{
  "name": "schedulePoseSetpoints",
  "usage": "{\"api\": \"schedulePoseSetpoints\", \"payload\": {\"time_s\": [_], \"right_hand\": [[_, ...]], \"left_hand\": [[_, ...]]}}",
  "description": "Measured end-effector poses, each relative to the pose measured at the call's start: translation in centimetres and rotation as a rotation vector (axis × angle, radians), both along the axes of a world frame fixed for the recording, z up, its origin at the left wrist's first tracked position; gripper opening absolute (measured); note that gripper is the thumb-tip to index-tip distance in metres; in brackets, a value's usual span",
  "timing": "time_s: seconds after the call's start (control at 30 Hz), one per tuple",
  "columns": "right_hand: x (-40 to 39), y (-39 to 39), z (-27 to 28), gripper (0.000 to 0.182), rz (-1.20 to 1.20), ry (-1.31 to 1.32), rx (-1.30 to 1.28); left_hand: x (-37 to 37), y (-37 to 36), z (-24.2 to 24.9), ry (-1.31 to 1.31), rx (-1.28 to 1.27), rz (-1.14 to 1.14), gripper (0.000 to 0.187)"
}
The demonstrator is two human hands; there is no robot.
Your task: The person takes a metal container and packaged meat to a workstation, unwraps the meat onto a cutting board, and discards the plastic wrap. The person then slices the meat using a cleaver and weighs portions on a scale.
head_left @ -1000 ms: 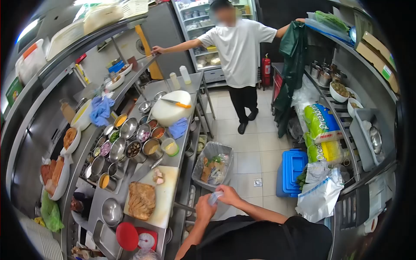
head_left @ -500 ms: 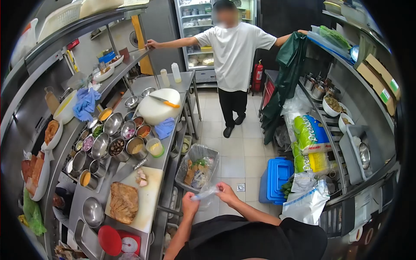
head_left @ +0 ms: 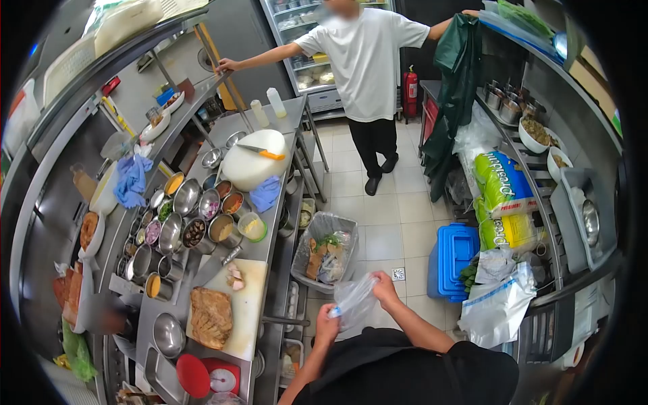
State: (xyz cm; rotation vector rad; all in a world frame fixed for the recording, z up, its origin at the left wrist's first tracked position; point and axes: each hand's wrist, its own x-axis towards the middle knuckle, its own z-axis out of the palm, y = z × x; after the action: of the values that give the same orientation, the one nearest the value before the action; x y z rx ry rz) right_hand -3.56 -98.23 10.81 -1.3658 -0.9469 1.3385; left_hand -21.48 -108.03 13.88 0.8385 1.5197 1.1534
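Observation:
A clear plastic bag (head_left: 355, 301) is stretched between my two hands, in front of my body. My left hand (head_left: 327, 326) pinches one side of it, where a blue-and-white strip shows. The opposite side is gripped by my right hand (head_left: 386, 289). Just beyond the bag stands a grey bin (head_left: 302, 248) lined with plastic, with food scraps inside. Left of my hands, on the steel counter, a white cutting board (head_left: 254, 290) carries a large piece of browned meat (head_left: 210, 317), a few small cut pieces (head_left: 235, 277) and a cleaver (head_left: 210, 268).
Several metal containers of ingredients (head_left: 171, 231) crowd the left counter, near a red scale (head_left: 221, 376). A person in a white shirt (head_left: 362, 64) stands ahead in the aisle, arms outstretched. At right are a blue cooler box (head_left: 453, 260) and a shelf rack.
The bag is spread wider and hangs fuller between my hands. My right hand has risen relative to the left. The whole view has shifted with my head.

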Motion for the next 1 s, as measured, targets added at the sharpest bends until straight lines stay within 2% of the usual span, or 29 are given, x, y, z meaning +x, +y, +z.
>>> {"api": "schedulePoseSetpoints", "payload": {"time_s": [0.03,0.07,0.1,0.13,0.17,0.23,0.27,0.3,0.33,0.4,0.43,0.47,0.5,0.57,0.6,0.63,0.7,0.73,0.77,0.8,0.83,0.9,0.93,0.97,1.0], "right_hand": [[0.2,-0.2,1.4,0.017,0.158,0.437,-0.282],[0.2,-0.4,1.8,0.016,0.321,0.569,-0.348],[0.3,-1.2,2.2,0.015,0.485,0.494,-0.267],[0.3,-2.3,2.9,0.013,0.650,0.409,-0.188],[0.1,-3.4,3.9,0.013,0.653,0.396,-0.192],[-0.7,-4.8,5.6,0.014,0.929,0.011,0.345],[-0.4,-4.7,5.0,0.014,0.929,0.003,0.347],[-0.1,-4.3,3.7,0.014,0.688,-0.111,0.100],[0.2,-3.9,2.3,0.016,0.439,-0.216,-0.141],[1.3,-2.9,-3.2,0.013,0.104,-0.584,0.131],[1.7,-2.4,-3.2,0.012,0.013,-0.651,0.150],[2.0,-1.9,-3.3,0.012,-0.079,-0.717,0.163],[2.1,-1.4,-3.4,0.012,-0.081,-0.718,0.159],[2.7,-0.1,-2.2,0.013,-0.268,-0.175,0.087],[2.8,-0.2,-0.9,0.020,-0.252,0.044,-0.098],[2.9,-0.8,0.3,0.020,-0.250,0.042,-0.095],[2.8,-1.6,2.3,0.023,0.042,0.163,-0.104],[2.8,-2.4,3.8,0.023,0.047,0.163,-0.098],[2.8,-3.6,5.4,0.026,0.323,0.125,-0.031],[2.8,-4.4,6.6,0.028,0.596,0.084,0.036],[2.6,-4.8,7.1,0.028,0.595,0.084,0.039],[2.3,-5.9,7.2,0.028,0.618,-0.299,0.214],[2.2,-5.2,3.2,0.021,0.395,-0.280,0.229],[2.9,-3.9,1.0,0.021,0.399,-0.279,0.227],[3.9,-2.6,-0.8,0.017,0.155,-0.306,0.157]], "left_hand": [[-0.8,0.2,-1.0,0.007,0.001,-0.007,0.017],[-2.1,0.4,-1.7,0.277,0.148,0.123,0.015],[-3.2,0.7,-2.4,0.539,0.297,0.259,0.015],[-4.3,0.8,-2.9,0.472,0.172,0.360,0.016],[-5.4,0.7,-3.5,0.401,0.043,0.457,0.018],[-7.0,1.3,-6.3,0.062,0.114,0.490,0.015],[-5.6,1.3,-2.3,-0.335,0.043,0.466,0.007],[-4.8,1.6,-1.5,-0.338,0.047,0.465,0.007],[-4.0,1.7,-0.9,-0.470,0.081,0.420,0.005],[-1.6,1.1,-0.3,-0.650,0.065,0.291,0.007],[-0.2,0.8,-0.3,-0.699,0.015,0.208,0.009],[0.4,0.4,-1.0,-0.638,-0.093,0.066,0.010],[0.1,0.0,-1.5,-0.639,-0.096,0.063,0.010],[0.4,0.0,1.2,-0.389,-0.150,-0.168,0.013],[0.3,0.1,2.6,-0.456,-0.116,-0.172,0.013],[-0.1,0.0,2.5,-0.457,-0.114,-0.172,0.013],[-1.3,0.6,1.7,-0.015,0.043,-0.001,0.009],[-2.4,1.4,-0.7,-0.019,0.044,0.137,0.011],[-3.0,1.6,-0.9,-0.018,0.047,0.138,0.011],[-3.4,1.7,-0.9,0.012,0.093,0.270,0.009],[-3.6,1.9,-0.7,0.041,0.140,0.401,0.008],[-3.3,1.8,-0.4,0.012,0.169,0.411,0.007],[-2.5,1.5,1.1,0.085,0.168,0.365,0.009],[-1.8,1.0,2.1,0.159,0.165,0.322,0.011],[-1.2,0.6,2.3,0.160,0.165,0.328,0.011]]}}
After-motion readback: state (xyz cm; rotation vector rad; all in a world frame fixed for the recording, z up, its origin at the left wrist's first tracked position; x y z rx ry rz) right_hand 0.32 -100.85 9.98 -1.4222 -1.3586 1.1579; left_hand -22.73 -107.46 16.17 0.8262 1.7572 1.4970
